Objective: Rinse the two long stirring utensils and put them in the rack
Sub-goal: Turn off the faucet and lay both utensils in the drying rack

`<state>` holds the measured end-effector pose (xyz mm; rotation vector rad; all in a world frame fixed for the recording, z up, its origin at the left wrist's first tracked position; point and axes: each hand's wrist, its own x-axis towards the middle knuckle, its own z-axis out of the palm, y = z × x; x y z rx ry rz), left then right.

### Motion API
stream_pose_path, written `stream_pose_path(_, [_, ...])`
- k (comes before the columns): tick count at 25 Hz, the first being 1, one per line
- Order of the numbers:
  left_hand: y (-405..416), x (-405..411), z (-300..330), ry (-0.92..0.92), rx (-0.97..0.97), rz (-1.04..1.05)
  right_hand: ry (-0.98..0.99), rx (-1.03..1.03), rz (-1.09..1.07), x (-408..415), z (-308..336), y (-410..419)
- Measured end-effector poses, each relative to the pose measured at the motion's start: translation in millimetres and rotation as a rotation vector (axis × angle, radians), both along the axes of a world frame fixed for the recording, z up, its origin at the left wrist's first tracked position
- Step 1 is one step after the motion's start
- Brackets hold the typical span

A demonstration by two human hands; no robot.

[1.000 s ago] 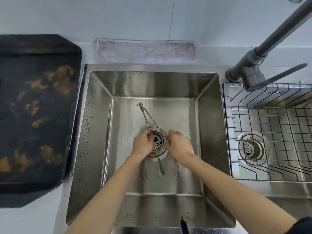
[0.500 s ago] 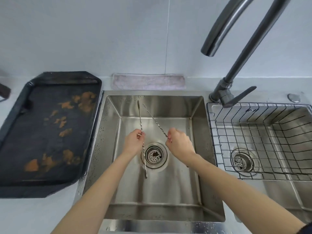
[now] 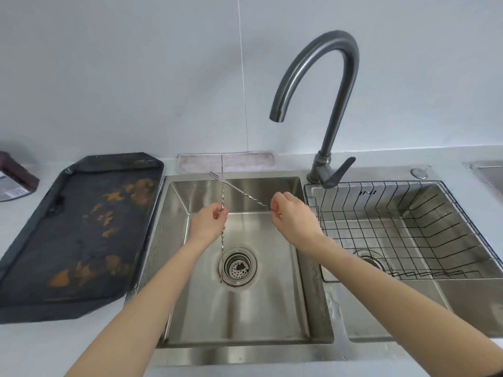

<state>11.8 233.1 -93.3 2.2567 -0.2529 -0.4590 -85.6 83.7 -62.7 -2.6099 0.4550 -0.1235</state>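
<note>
Two long, thin, twisted metal stirrers are held above the left sink basin (image 3: 272,308). My left hand (image 3: 208,223) pinches one stirrer (image 3: 222,248) near its middle; it hangs almost upright, its lower end near the drain (image 3: 238,265). My right hand (image 3: 295,216) grips the other stirrer (image 3: 245,193), which slants up and left to a small fork tip. The two stirrers cross near their upper ends. The black wire rack (image 3: 402,229) sits in the right basin, just right of my right hand. No water runs from the tap (image 3: 326,85).
A dark tray (image 3: 79,229) with orange stains lies on the counter left of the sink. A folded grey cloth (image 3: 245,161) lies behind the basin. The tap's lever (image 3: 339,172) points toward the rack. A dark box (image 3: 13,175) stands at the far left.
Both hands have lifted the stirrers from the sink floor near the drain and drawn apart, one stirrer in each. The view has tilted up, bringing the whole tap into sight.
</note>
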Motion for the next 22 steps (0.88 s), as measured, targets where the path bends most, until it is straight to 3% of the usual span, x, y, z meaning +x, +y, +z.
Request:
stream_pose_path(10, [-50.3,-52.9,30.7,-0.162,0.167,-0.126,-0.009,-0.142,-0.078,-72.0,11.4,-75.8])
stream_pose_path(22, [-126.5,-88.7,26.1,-0.188,0.173,-0.327,0.166,-0.303,-0.145,-132.9,-19.5,-177.4])
